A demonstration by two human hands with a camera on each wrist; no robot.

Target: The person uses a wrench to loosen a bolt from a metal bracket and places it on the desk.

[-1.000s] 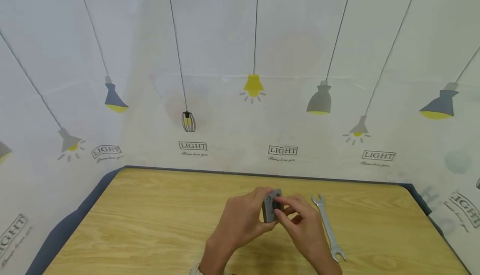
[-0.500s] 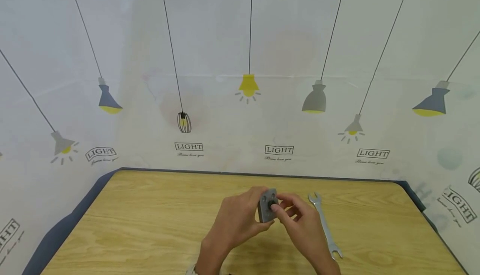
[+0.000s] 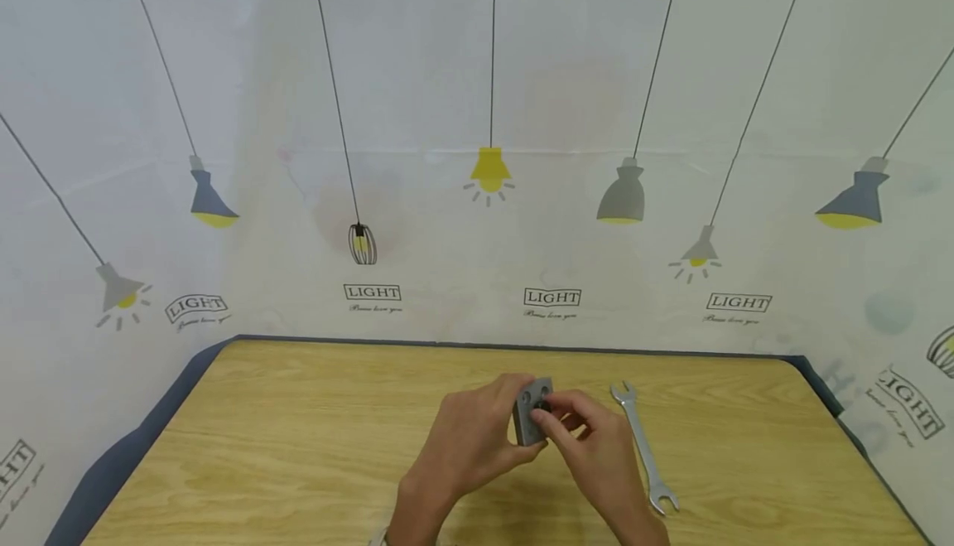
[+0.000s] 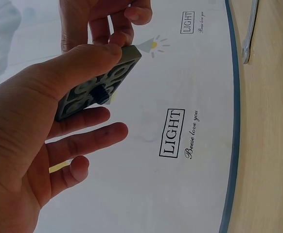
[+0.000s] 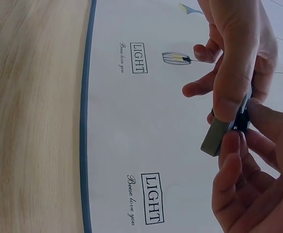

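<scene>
A grey rectangular plate (image 3: 525, 423) with round holes near its corners is held up above the table, tilted. My left hand (image 3: 474, 426) grips it by its edges, thumb along one side, as the left wrist view also shows. A black bolt (image 3: 543, 406) sits at the middle of the plate; its dark threaded end (image 4: 101, 93) sticks out of the recessed back. With thumb and index finger, my right hand (image 3: 599, 451) pinches the bolt on the front face. In the right wrist view the fingers partly cover this black part (image 5: 241, 121).
To the right of the hands, a silver double open-ended wrench (image 3: 645, 451) lies on the wooden table (image 3: 298, 430). A dark blue edge runs round the tabletop. Behind it rises a pale wall covering (image 3: 432, 74) printed with hanging lamps.
My right thumb and index finger have shifted round the bolt, off it and back over it. The left hand keeps its grip on the plate. The whole head view has drifted slightly.
</scene>
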